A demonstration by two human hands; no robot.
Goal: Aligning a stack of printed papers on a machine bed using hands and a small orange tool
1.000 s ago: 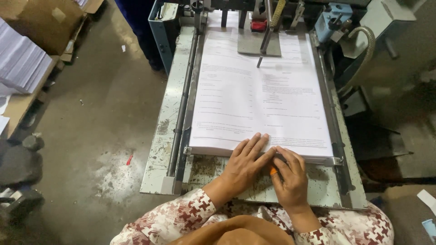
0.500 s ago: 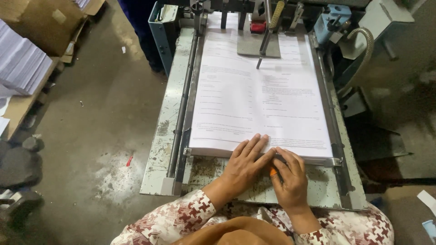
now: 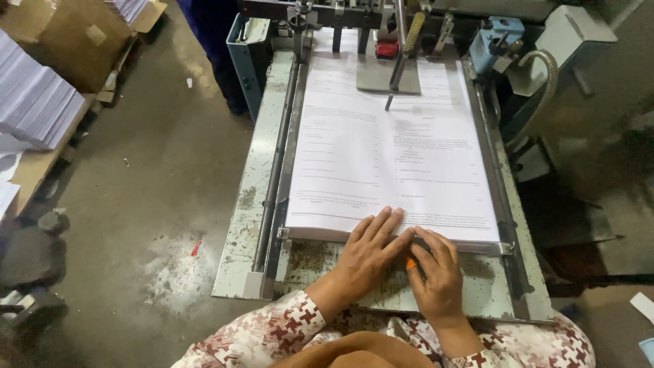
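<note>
Two hands are parked at the near edge of the paper stack (image 3: 392, 163), which is loaded flat on the metal feed table (image 3: 248, 204) of a machine. Going left to right from there: well off to the left of the stack, white sheets (image 3: 34, 102) are piled up by a cardboard box (image 3: 75, 34), with bare concrete floor (image 3: 157, 204) in between. Just left of the stack, a dark side rail (image 3: 276, 184) runs along it. The left hand (image 3: 364, 252) is laid open and flat, fingers spread over the stack's front edge, touching the top sheet. Just right of it, the right hand (image 3: 436, 276) is curled, fingertips pressed against the same front edge; something small and orange (image 3: 410, 264) is tucked under the fingers, but whether it's actually gripped can't be told. At the far end of the stack, a grey plate (image 3: 388, 75) rests on the paper. A ribbed hose (image 3: 541, 88) is seen right of the stack.
</note>
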